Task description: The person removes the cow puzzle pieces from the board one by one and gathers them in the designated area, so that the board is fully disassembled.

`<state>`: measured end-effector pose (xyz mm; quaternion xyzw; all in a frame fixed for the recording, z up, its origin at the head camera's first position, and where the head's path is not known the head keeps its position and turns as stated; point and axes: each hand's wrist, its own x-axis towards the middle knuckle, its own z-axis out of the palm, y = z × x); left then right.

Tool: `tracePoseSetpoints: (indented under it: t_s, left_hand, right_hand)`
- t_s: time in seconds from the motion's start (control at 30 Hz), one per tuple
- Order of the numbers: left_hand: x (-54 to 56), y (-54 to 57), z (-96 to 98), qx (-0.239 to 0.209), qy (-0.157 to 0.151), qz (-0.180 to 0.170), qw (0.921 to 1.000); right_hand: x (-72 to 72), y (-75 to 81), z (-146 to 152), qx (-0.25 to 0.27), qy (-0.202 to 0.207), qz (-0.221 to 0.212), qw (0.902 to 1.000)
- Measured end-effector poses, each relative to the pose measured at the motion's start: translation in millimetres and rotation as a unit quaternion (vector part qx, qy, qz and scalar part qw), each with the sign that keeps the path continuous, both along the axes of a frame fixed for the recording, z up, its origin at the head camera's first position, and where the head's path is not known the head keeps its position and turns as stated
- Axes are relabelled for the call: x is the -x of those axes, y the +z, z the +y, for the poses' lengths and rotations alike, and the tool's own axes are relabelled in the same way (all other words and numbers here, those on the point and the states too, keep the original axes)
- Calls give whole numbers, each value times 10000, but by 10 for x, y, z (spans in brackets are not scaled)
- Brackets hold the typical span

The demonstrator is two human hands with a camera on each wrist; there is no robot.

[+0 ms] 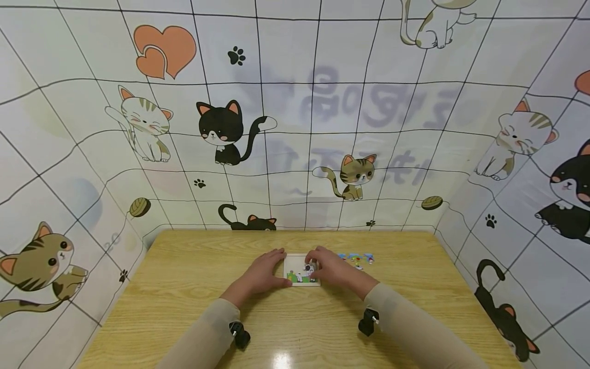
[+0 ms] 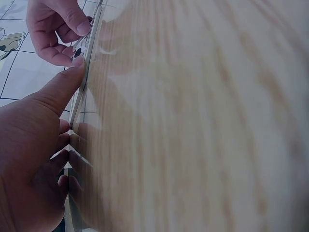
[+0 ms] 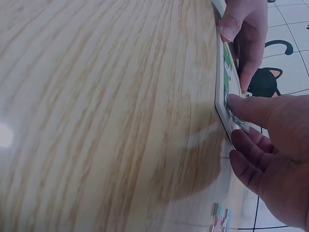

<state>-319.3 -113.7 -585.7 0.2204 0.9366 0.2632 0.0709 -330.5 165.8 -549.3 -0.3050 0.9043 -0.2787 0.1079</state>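
A small jigsaw puzzle board point(image 1: 297, 261) with a pale frame lies on the table, its lower part showing green and white picture pieces. My left hand point(image 1: 265, 271) rests against the board's left side, thumb at the near corner and fingers mostly straight along the edge. Over the right side, my right hand point(image 1: 329, 265) pinches a puzzle piece point(image 1: 310, 267) with black-and-white markings, at the board's surface. In the right wrist view, the right thumb point(image 3: 258, 108) lies on the board's edge with the fingers below it. The fingers partly hide the piece.
Several loose colourful puzzle pieces point(image 1: 356, 258) lie on the wooden table point(image 1: 295, 328) just right of the board, beyond the right wrist. A white sheet wall point(image 1: 295, 113) with cat drawings closes off the back and both sides.
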Motion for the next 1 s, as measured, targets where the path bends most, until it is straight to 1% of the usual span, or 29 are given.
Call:
tracePoseSetpoints:
  t_s: [0.17,0.37,0.57,0.77,0.9,1.0]
  left_hand:
    - [-2,16,6,-9,8,12,10000]
    - [-3,21,8,-7,-8,-6,10000]
    - [-17,29,11,0,-1,-6,10000]
    - [-21,33,14,-2,2,-10,10000]
    - [-13,29,19,12,16,-30,10000]
    - [-17,29,22,75,26,-27,10000]
  right_hand:
    - [11,21,12,-29,120,84,9999]
    - [10,30,27,-95,108,82,9999]
    - [16,14,47,-33,153,142,9998]
    - [28,-46,66,-14,155,415,9990]
    - [13,-51,77,192,123,522,9984]
    - [-12,-20,87,447,111,396,9982]
